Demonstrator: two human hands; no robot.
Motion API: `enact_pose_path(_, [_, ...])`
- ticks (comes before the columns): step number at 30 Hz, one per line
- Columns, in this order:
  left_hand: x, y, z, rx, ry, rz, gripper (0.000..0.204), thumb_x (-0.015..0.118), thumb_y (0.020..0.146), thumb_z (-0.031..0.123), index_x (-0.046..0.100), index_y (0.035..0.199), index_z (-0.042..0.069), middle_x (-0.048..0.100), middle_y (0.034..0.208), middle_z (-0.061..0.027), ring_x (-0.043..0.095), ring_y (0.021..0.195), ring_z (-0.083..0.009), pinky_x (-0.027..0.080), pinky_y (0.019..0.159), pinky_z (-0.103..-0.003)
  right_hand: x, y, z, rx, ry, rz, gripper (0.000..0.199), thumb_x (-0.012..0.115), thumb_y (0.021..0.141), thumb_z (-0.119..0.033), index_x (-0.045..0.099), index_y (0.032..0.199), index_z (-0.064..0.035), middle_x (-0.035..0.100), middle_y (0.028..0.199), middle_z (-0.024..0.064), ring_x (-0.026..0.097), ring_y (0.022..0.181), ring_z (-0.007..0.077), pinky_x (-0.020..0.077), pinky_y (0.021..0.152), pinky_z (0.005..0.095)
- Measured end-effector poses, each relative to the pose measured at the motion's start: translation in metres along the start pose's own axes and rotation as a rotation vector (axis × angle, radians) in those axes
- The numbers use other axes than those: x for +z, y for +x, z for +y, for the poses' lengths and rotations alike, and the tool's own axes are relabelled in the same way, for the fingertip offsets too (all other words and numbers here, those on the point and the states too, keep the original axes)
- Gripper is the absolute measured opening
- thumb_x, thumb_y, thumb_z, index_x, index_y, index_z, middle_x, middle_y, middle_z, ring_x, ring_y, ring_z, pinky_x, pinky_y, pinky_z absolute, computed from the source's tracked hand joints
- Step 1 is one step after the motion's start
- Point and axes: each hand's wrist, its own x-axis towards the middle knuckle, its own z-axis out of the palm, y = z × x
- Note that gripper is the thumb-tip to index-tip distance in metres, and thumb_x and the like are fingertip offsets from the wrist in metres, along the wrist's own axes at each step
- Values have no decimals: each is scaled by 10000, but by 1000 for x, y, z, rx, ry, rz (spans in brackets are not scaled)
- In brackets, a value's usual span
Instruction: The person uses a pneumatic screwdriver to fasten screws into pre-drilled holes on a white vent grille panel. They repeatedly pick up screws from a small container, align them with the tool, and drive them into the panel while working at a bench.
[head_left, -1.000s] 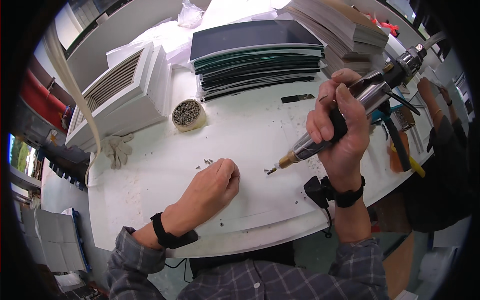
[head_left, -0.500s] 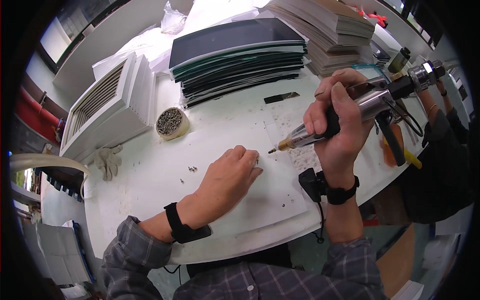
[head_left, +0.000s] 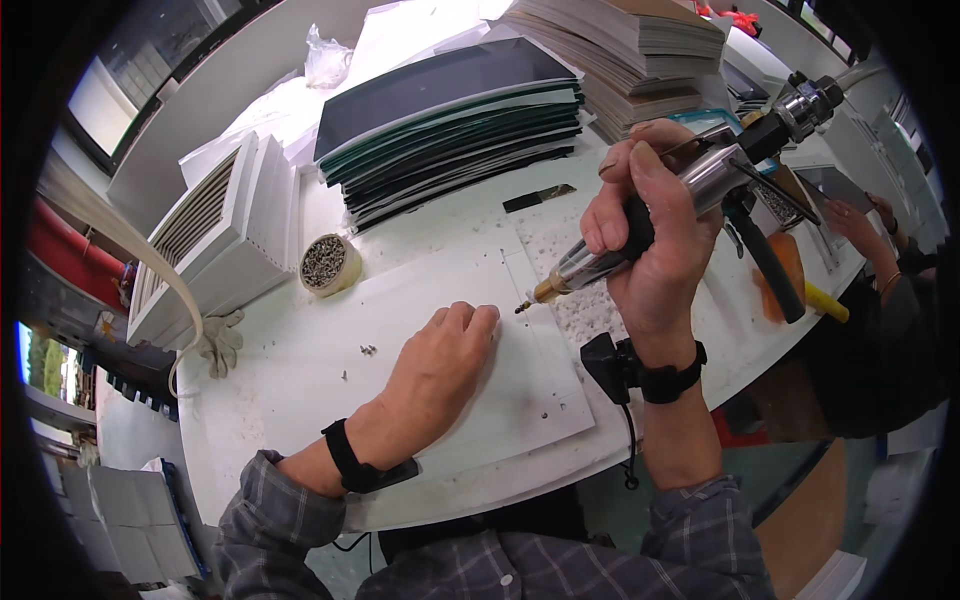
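A: What's the biggest thing here?
B: The white table [head_left: 225,450]. A flat white board [head_left: 535,390] lies on it, under both hands.
A: What's next?
B: A thick stack of dark sheets [head_left: 455,155] sits at the back. A white vent [head_left: 235,230] stands to its left.
A: Where's the driver [head_left: 712,180]?
B: Up over the right side of the board. It slants down to the left, and its tip is close to the board. The right hand [head_left: 672,245] has it, fingers wrapped tight around it.
A: And the left hand [head_left: 440,365]?
B: It's low over the board, left of the driver's tip. Its fingers are curled in. I can't tell if they pinch something, because their ends are hidden.
A: Any small things?
B: A round cup [head_left: 349,274] full of screws [head_left: 325,258] is just right of the vent. A pale glove [head_left: 222,345] lies by the vent too. Tiniest of all, some loose screws [head_left: 368,350] lie left of the left hand.
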Motion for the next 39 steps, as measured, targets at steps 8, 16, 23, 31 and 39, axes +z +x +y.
enact_pose_path(8, [7,2,-9,-12,-3,14,139,656,900,58,579,1012,28,606,926,-140,626,873,-337,529,774,-428,1,-1,0,-3,5,-22,194,639,939,-109,599,1071,28,650,806,103,540,494,96,471,476,293])
enact_pose_path(16, [8,4,-3,-71,-22,65,137,658,893,44,575,1001,26,600,910,-139,625,850,-334,525,744,-423,1,-3,1,-4,-23,-18,171,631,948,-121,618,1064,4,665,786,81,547,488,83,469,466,264])
enact_pose_path(23, [14,3,-6,-29,47,93,143,672,882,46,573,983,27,600,885,-141,627,814,-338,527,709,-425,1,-3,2,6,8,-20,169,629,944,-114,615,1056,12,660,781,82,547,487,86,470,466,266])
enact_pose_path(31, [6,3,-2,-57,-152,36,141,676,875,2,564,961,10,637,863,-116,645,779,-252,528,677,-352,1,-2,-2,51,-24,-42,188,606,962,-142,562,1106,-30,611,855,92,521,492,86,460,475,270])
enact_pose_path(39, [4,-14,-8,-379,-937,-75,134,655,961,48,576,1065,19,667,944,-43,628,863,-80,524,768,-252,2,-2,-5,134,187,-3,219,635,941,-141,569,1100,-6,633,815,94,524,472,105,462,461,295])
